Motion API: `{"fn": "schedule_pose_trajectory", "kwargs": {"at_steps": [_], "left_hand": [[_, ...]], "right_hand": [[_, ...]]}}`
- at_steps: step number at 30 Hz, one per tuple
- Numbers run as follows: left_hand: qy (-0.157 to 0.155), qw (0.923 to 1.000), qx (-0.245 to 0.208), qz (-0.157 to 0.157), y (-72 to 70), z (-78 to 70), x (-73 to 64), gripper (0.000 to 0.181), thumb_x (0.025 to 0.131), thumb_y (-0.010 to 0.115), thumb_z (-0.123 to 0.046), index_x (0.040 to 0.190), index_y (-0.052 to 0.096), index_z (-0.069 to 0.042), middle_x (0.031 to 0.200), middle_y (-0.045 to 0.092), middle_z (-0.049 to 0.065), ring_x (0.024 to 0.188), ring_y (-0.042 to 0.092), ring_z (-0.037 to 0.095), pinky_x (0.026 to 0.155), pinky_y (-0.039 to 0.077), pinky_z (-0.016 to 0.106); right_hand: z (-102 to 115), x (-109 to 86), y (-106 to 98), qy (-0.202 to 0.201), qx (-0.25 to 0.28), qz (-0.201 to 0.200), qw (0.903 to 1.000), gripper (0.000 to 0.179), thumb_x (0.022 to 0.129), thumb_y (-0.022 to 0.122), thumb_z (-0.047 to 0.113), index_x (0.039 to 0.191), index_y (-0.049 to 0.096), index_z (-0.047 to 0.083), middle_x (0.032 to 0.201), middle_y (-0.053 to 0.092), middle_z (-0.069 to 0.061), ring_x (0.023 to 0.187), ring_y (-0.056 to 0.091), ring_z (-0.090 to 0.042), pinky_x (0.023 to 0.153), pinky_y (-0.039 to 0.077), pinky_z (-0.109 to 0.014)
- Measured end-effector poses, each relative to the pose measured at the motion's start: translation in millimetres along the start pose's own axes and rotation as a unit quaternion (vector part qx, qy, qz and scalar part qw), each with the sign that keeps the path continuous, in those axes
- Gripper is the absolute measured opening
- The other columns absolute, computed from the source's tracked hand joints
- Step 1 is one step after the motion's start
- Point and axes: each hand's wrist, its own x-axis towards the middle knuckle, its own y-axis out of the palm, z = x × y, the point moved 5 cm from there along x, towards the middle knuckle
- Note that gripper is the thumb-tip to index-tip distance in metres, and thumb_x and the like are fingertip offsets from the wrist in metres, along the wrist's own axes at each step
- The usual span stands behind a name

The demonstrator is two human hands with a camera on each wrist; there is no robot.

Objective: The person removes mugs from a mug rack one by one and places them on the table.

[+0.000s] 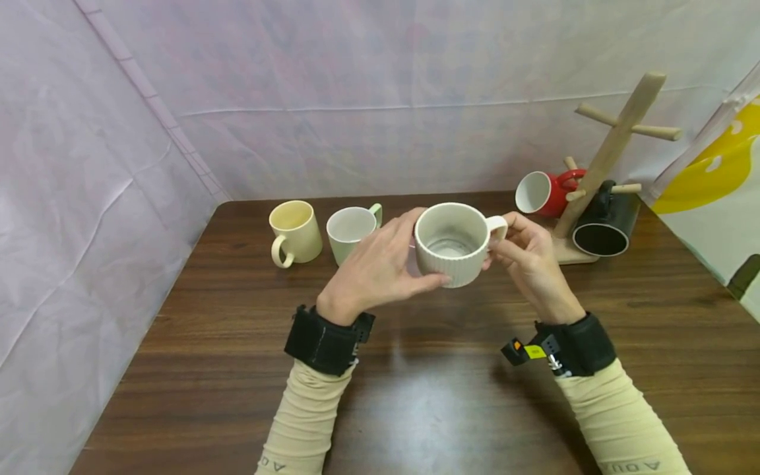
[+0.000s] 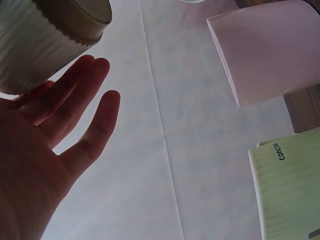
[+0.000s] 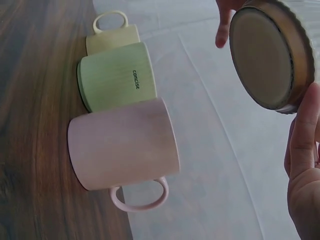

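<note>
Raised over the table, a white ribbed mug (image 1: 451, 267) is held between both hands, its mouth tilted toward the head camera. My left hand (image 1: 377, 264) grips its left side, thumb across the front and fingers behind. At the mug's handle, my right hand (image 1: 531, 264) pinches with thumb and fingers. The right wrist view shows the underside of the white mug (image 3: 262, 60), with right fingers (image 3: 304, 135) at its base edge. In the left wrist view, the outer fingers (image 2: 102, 122) of the left hand extend away from the mug.
On the dark wooden table (image 1: 237, 356) stand a yellow mug (image 1: 303, 241), a green mug (image 1: 341, 247) and a pink mug (image 3: 125, 145), mostly hidden in the head view. At right, a wooden mug rack (image 1: 614, 145) bears a red mug (image 1: 557, 198) and a black mug (image 1: 617, 208).
</note>
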Motion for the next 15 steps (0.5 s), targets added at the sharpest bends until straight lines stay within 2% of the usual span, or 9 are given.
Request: {"fn": "schedule_pose_trajectory", "kwargs": {"at_steps": [8, 15], "left_hand": [[-0.017, 0.999, -0.042, 0.0, 1.3, 1.8, -0.8, 0.095, 0.066, 0.068, -0.06, 0.132, 0.028, -0.005, 0.109, 0.053, 0.006, 0.094, 0.049, 0.009, 0.074, 0.048, 0.029], [-0.007, 0.9981, -0.06, -0.01, 2.3, 2.3, -0.3, 0.096, 0.064, 0.07, -0.06, 0.131, 0.03, -0.004, 0.109, 0.053, 0.006, 0.093, 0.049, 0.009, 0.073, 0.048, 0.028]], "right_hand": [[-8.2, -1.3, 8.1, 0.018, -0.013, 0.014, 0.9997, 0.019, 0.083, 0.042, -0.018, 0.089, 0.051, -0.002, 0.081, 0.057, -0.008, 0.061, 0.054, -0.019, 0.054, 0.051, -0.024], [-7.6, -1.9, 8.4, 0.023, -0.032, 0.007, 0.9992, 0.019, 0.083, 0.043, -0.017, 0.089, 0.051, -0.002, 0.082, 0.057, -0.007, 0.061, 0.053, -0.019, 0.054, 0.05, -0.023]]}}
